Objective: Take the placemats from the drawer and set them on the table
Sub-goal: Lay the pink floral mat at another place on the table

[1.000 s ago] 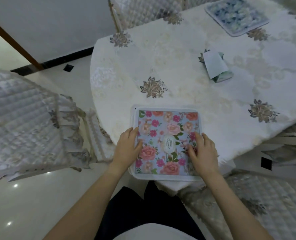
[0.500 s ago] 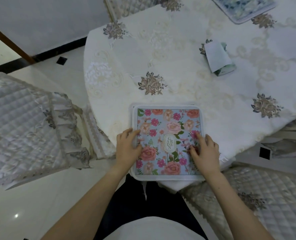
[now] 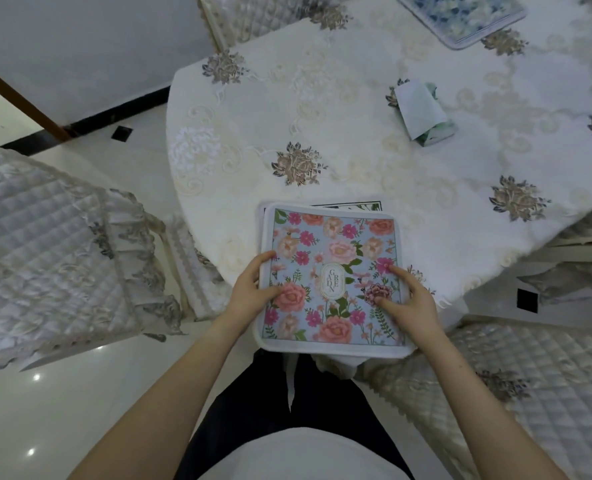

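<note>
A stack of placemats lies at the near edge of the round table (image 3: 357,140), hanging slightly over it. The top placemat (image 3: 332,258) is light blue with pink and peach flowers and a white border. Under it the edge of another mat (image 3: 350,205) with a dark pattern shows at the far side. My left hand (image 3: 253,289) grips the stack's left edge, thumb on top. My right hand (image 3: 409,299) rests on the right part of the top mat, fingers spread and pressing down. A blue floral placemat (image 3: 461,15) lies flat at the table's far side.
A pale green tissue pack (image 3: 422,114) lies on the white embroidered tablecloth right of centre. Quilted chairs stand at the left (image 3: 45,244), lower right (image 3: 530,393) and far side (image 3: 253,15). Glossy white floor lies to the left.
The top floral mat has slid toward me and to the right, uncovering the far edge of a dark-patterned mat beneath. Both hands stay on the stack.
</note>
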`<state>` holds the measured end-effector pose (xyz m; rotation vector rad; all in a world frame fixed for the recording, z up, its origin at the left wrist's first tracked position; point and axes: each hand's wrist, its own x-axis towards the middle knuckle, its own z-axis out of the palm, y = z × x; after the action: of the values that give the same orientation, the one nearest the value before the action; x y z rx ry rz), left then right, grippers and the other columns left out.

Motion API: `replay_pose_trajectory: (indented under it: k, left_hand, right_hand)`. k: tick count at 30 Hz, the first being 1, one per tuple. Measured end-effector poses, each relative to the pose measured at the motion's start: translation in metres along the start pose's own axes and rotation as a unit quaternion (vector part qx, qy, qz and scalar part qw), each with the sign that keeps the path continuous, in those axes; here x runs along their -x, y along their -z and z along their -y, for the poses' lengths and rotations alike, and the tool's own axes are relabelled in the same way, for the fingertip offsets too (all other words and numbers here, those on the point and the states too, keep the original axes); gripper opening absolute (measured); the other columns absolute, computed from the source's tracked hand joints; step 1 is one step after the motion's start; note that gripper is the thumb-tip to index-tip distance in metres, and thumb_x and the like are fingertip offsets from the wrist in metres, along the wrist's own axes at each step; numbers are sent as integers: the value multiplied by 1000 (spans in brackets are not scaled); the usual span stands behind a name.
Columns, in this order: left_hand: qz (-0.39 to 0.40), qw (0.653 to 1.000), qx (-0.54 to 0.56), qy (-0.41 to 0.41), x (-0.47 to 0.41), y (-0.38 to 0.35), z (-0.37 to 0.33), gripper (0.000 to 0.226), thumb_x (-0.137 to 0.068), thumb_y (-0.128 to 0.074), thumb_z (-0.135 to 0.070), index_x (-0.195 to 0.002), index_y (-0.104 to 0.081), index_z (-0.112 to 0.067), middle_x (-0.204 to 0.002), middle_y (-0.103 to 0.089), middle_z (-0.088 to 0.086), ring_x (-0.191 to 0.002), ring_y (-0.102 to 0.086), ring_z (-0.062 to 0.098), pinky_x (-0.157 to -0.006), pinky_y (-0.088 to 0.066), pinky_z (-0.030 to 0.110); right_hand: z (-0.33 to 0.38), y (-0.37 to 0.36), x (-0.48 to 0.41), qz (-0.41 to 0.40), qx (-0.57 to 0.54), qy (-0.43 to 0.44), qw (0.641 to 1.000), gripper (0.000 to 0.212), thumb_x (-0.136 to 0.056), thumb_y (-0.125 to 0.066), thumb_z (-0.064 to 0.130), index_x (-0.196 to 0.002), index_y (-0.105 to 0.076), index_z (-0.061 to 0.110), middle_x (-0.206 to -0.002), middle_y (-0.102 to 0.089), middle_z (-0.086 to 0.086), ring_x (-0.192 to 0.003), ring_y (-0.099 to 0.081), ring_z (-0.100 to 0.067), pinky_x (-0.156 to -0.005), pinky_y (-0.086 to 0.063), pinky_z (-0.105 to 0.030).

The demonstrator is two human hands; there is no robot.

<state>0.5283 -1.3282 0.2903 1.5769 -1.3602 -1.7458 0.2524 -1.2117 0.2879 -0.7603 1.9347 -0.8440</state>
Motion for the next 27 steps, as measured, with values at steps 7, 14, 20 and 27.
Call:
replay_pose_trajectory:
  k: [7,14,20,27]
  left_hand:
    - [-66,995,12,-74,25,22,-43,59,-81,-71,2,-128,-55,-31,-118,-63,-2,-104,-65,15,-73,-60,25]
    - [-207,964,70,-149,84,83,-95,61,-80,-72,0,-128,-57,-34,-109,-66,-9,-91,-71,11,-73,-61,33]
    - [-320,921,135,-177,173,145,-98,62,-82,-71,0,-131,-55,-34,-107,-66,-11,-84,-71,4,-63,-59,25]
    - [-445,862,178,-163,290,207,-18,59,-80,-71,3,-127,-58,-31,-104,-70,-4,-83,-72,9,-63,-59,26]
  right_hand:
    - [53,-1,8,-5,13,98,995,68,-79,-77,14,-139,-50,27,-129,-56,7,-116,-59,-16,-101,-50,-46]
    - [152,-25,10,31,12,253,967,68,-79,-78,17,-137,-50,35,-131,-58,9,-114,-60,-11,-97,-53,-43]
    - [226,-86,49,118,15,344,931,68,-77,-81,20,-134,-50,42,-128,-58,13,-112,-62,-11,-94,-55,-43]
    - [227,-196,130,248,48,379,890,69,-80,-79,17,-137,-48,39,-131,-57,11,-110,-64,-11,-89,-58,-44]
